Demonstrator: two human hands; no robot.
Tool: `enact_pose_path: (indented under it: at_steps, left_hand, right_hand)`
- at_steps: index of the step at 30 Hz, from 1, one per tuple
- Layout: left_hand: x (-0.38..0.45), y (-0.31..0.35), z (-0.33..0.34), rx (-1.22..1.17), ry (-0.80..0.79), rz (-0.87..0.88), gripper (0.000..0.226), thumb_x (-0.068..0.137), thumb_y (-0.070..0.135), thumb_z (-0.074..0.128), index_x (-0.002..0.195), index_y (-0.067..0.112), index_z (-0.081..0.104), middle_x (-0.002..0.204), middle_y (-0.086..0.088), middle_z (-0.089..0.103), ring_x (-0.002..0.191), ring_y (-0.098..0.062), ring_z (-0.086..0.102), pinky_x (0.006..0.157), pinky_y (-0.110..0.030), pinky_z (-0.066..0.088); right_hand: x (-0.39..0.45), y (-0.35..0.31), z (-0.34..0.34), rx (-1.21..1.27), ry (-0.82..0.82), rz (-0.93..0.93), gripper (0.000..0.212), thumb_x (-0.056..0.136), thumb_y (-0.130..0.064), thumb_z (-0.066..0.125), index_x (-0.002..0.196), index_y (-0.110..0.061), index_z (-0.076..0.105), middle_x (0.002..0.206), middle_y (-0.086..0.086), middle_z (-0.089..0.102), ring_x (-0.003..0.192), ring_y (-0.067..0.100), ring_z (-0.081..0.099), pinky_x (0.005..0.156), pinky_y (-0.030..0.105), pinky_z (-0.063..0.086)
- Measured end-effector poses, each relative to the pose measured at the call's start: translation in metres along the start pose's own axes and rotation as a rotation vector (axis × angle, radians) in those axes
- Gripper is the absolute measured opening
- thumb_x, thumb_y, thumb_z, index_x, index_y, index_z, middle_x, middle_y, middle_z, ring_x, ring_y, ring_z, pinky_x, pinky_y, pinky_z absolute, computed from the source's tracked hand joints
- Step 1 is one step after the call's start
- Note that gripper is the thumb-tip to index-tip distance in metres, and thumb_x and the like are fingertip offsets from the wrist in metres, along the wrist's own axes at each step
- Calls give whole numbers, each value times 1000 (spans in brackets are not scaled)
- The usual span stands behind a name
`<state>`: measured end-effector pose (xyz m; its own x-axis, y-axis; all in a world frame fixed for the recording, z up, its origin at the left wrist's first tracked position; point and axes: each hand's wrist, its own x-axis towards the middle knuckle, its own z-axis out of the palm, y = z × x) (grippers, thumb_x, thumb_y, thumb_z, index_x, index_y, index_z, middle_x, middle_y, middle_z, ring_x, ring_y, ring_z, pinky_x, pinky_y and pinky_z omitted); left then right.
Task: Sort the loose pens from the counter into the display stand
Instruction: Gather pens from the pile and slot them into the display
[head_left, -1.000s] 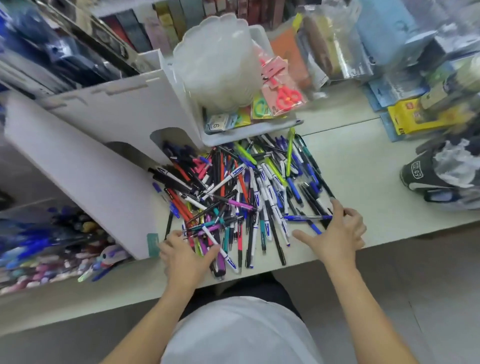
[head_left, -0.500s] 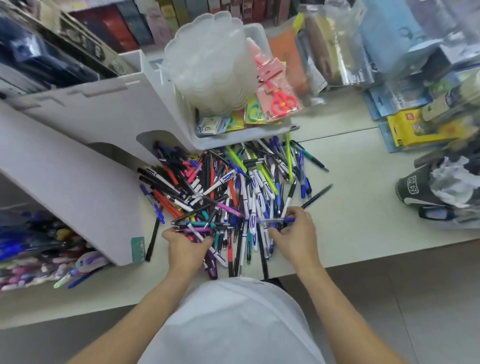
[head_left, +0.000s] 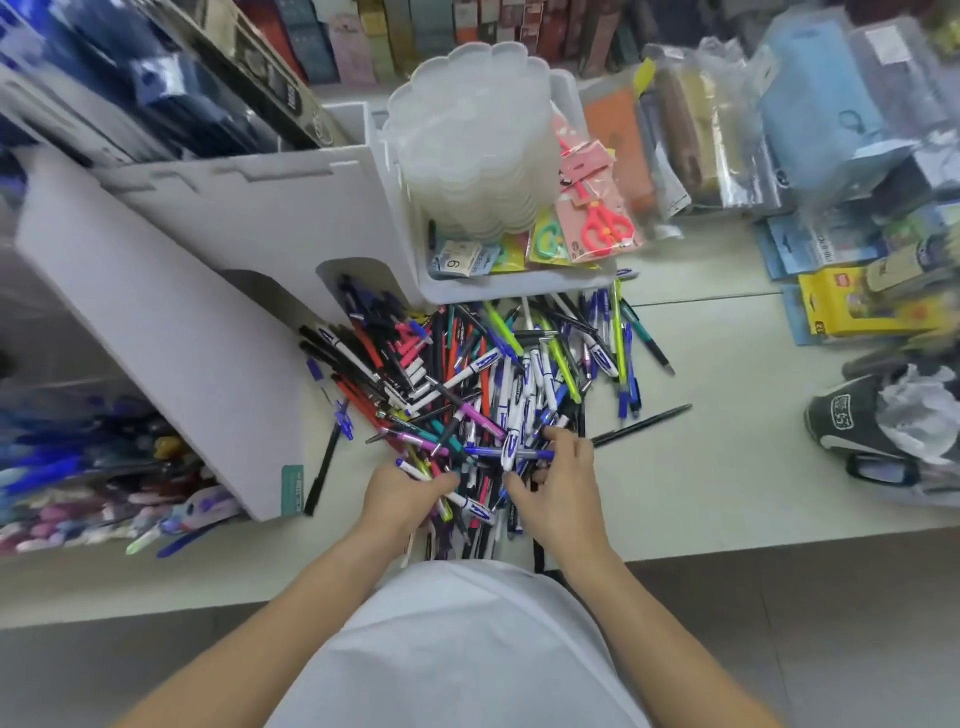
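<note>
Resting on the near edge of the pen pile, both hands work from opposite sides. The left hand lies at the pile's near-left corner, its fingers curled into the pens and closed around several of them. The right hand sits at the near-right corner — fingers bent and spread over the pens, thumb tucked beneath a few barrels, so it grips a loose bunch. The pile covers the counter between the hands and a white tray of packaged stationery. The white display stand stands just left of the pile, touching its far-left pens. One black pen lies apart to the right — another lies against the stand's near corner.
</note>
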<state>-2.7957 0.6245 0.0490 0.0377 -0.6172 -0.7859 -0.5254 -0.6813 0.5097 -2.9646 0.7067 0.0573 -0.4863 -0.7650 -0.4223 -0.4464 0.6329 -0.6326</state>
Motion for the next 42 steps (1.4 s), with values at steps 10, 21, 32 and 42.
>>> enact_pose_path:
  at_steps: [10,21,32,42]
  left_hand:
    - [-7,6,0,13,-100,65,11,80,12,79,80,12,69,80,-9,73,71,-23,66,68,-30,52]
    - [-12,10,-30,-150,-312,17,16,82,20,82,92,9,76,83,-5,77,72,-14,68,58,-21,49]
    - [-13,13,-59,-285,-287,-87,38,73,35,87,94,4,78,104,-23,73,90,-27,65,89,-45,54]
    - [-13,26,-88,-452,-375,-53,53,63,23,92,98,-11,72,87,-25,68,69,-29,63,73,-43,61]
  right_hand:
    - [-8,-17,15,114,-38,45,59,80,-11,80,130,-21,49,125,-2,39,70,11,62,67,14,48]
    - [-9,-35,36,412,-113,152,47,80,-19,84,112,-23,49,106,7,68,74,14,71,65,21,53]
    - [-13,-72,33,560,-226,164,32,83,-22,83,106,-23,60,99,5,75,86,24,72,74,36,57]
    - [4,-102,4,551,-295,112,15,95,-16,71,105,-8,63,80,9,73,58,25,69,60,37,62]
